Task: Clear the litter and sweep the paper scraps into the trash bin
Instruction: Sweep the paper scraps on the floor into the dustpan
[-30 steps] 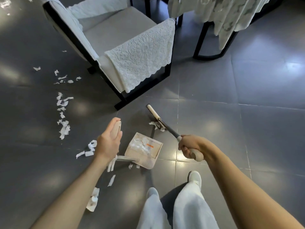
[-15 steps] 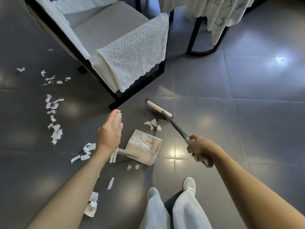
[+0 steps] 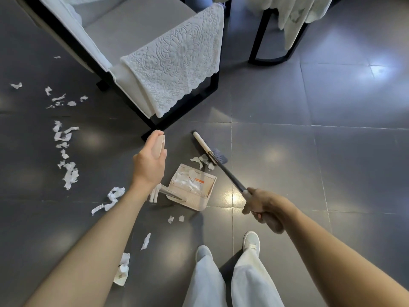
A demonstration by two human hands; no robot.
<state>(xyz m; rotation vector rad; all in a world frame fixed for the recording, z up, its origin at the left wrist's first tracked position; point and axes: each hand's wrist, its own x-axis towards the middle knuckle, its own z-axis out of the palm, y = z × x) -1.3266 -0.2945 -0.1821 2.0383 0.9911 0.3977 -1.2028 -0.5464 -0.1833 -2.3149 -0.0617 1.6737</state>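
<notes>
My left hand (image 3: 148, 163) grips the beige top of the long dustpan handle. The beige dustpan (image 3: 192, 189) sits on the floor below it with white scraps inside. My right hand (image 3: 263, 207) grips the broom handle. The broom head (image 3: 205, 149) lies on the floor just beyond the pan, with a small pile of paper scraps (image 3: 202, 161) between it and the pan's mouth. More torn paper (image 3: 66, 156) runs in a line on the left floor, and other paper bits (image 3: 111, 197) lie near my left arm. No trash bin is in view.
A white cushioned armchair (image 3: 141, 52) with a lace cover and black frame stands just behind the dustpan. A table leg (image 3: 259, 41) under a hanging cloth is at the upper right. A crumpled wrapper (image 3: 122, 271) lies by my left foot (image 3: 203, 252). Grey tiles extend to the right.
The broom head has swung away from the pan, farther out and to the right, leaving the small scrap pile in front of the pan. My left hand and the dustpan stayed put.
</notes>
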